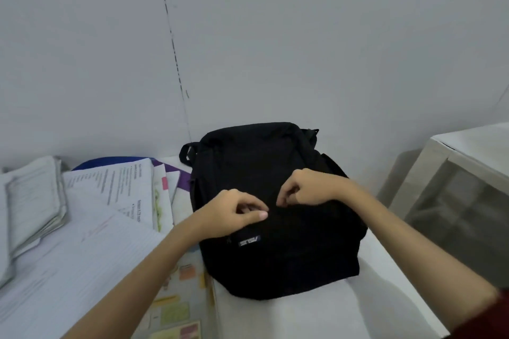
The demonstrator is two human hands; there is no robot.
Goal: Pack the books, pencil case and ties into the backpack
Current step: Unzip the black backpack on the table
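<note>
Both hands rest on the front of the black backpack (pixel 275 228). The left hand (pixel 234 215) and right hand (pixel 305 190) are curled narrow, fingertips pinched close together at its middle, likely on a zipper pull, though none is visible. The backpack's long axis runs away from the person; papers (pixel 82 228) lie on the desk (pixel 303 316) to its left.

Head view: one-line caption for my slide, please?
Both hands, left hand and right hand, pinch at the front of a black backpack beside stacked papers.
</note>
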